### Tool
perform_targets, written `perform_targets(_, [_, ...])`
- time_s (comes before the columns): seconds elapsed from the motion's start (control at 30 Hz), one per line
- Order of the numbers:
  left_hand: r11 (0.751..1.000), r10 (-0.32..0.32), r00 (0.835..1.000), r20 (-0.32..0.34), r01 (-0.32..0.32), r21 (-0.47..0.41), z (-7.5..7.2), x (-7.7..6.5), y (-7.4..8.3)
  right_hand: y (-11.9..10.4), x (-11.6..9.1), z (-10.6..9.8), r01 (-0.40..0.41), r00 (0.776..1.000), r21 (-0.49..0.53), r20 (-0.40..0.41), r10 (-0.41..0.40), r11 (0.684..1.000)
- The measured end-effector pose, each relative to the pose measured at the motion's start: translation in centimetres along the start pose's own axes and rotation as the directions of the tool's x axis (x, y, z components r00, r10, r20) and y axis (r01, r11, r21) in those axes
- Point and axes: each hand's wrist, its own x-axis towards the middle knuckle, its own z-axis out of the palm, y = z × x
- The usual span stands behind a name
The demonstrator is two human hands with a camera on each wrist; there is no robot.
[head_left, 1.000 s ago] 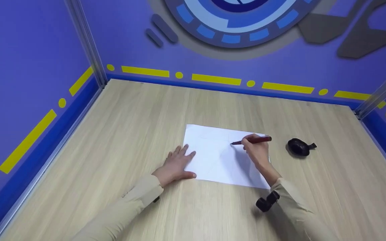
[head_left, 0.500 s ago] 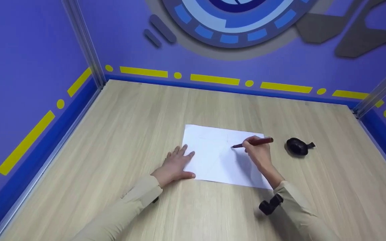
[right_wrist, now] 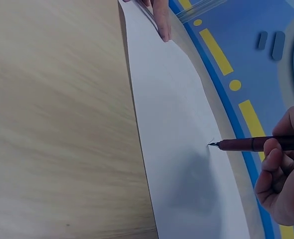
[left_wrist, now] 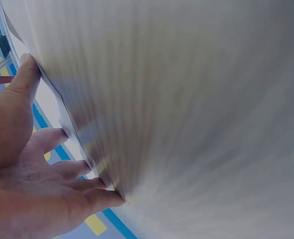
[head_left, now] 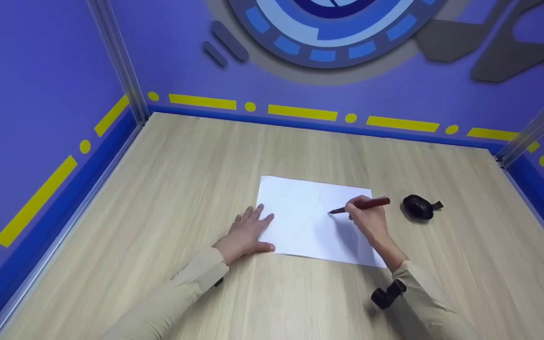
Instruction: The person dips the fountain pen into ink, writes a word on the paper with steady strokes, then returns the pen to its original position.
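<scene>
A white sheet of paper (head_left: pixel 295 226) lies on the wooden table. My right hand (head_left: pixel 369 219) pinches a dark red fountain pen (head_left: pixel 371 203), its nib at the paper right of the middle. In the right wrist view the pen's metal nib (right_wrist: pixel 214 144) meets the sheet beside a small dark mark. My left hand (head_left: pixel 246 235) rests with spread fingers on the paper's left edge. The left wrist view shows that hand (left_wrist: pixel 42 159) from the palm side, fingertips along the sheet's border. Faint lines run across the paper, too pale to make out fully.
A small black rounded thing (head_left: pixel 418 208) with a short tab lies on the table (head_left: pixel 196 179) right of the paper. Blue-purple panels (head_left: pixel 300 89) with yellow dashes wall the table at the back and both sides. A black wrist camera (head_left: pixel 388 293) sits under the right sleeve.
My right hand has drawn the pen's tip slightly toward me and to the right over the paper. The left hand stays in place on the sheet.
</scene>
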Motion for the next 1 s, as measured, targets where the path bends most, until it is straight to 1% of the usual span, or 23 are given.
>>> perform_targets(0.23, [1.0, 0.012, 1.0, -0.007, -0.012, -0.007, 0.0, 0.0, 0.0, 0.3, -0.4, -0.5, -0.019, 1.0, 0.049, -0.005, 0.019, 0.999])
perform_targets(0.3, [1.0, 0.013, 1.0, -0.006, -0.013, -0.016, 0.0, 0.0, 0.0, 0.4, -0.5, -0.6, -0.021, 1.0, 0.048, -0.005, 0.022, 0.999])
perform_targets(0.47, [1.0, 0.002, 1.0, -0.004, -0.002, -0.008, 0.0, 0.1, 0.0, 0.6, -0.9, -0.9, -0.013, 1.0, 0.053, -0.001, 0.013, 0.999])
perform_targets(0.73, [1.0, 0.006, 1.0, -0.001, -0.006, 0.001, 0.1, 0.1, -0.1, 0.6, -1.6, -1.3, -0.005, 1.0, 0.1, 0.02, 0.003, 0.995])
perform_targets(1.0, [1.0, 0.01, 1.0, -0.011, -0.01, 0.006, 0.0, 0.0, 0.0, 0.7, -2.1, -1.9, -0.02, 0.999, 0.079, 0.042, 0.016, 0.997])
